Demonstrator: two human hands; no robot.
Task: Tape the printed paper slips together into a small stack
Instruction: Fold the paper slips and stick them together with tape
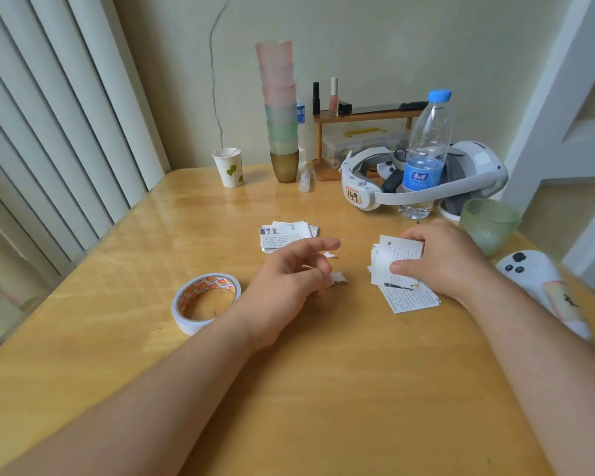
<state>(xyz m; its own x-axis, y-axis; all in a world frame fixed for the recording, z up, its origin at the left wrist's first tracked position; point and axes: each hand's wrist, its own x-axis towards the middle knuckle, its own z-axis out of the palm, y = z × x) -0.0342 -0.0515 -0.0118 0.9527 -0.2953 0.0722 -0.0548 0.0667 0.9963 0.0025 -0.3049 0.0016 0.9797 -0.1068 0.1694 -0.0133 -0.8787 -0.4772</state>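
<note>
Tabletop (289, 389): bottle (426, 149) nearly empty.

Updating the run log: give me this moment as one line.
right hand: grips paper slips | left hand: pinches small white scrap | tape roll: on table, untouched | second slip pile: on table

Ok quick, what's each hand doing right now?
Left hand: pinches a small white tape scrap.
Right hand: grips a bundle of paper slips.

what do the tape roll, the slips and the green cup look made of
Tape roll: white paper-like tape, matte, on a printed cardboard core. Slips gripped by the right hand: thin printed paper, creased and curling. Green cup: frosted, pebbled translucent glass or plastic; cannot tell which.
</note>
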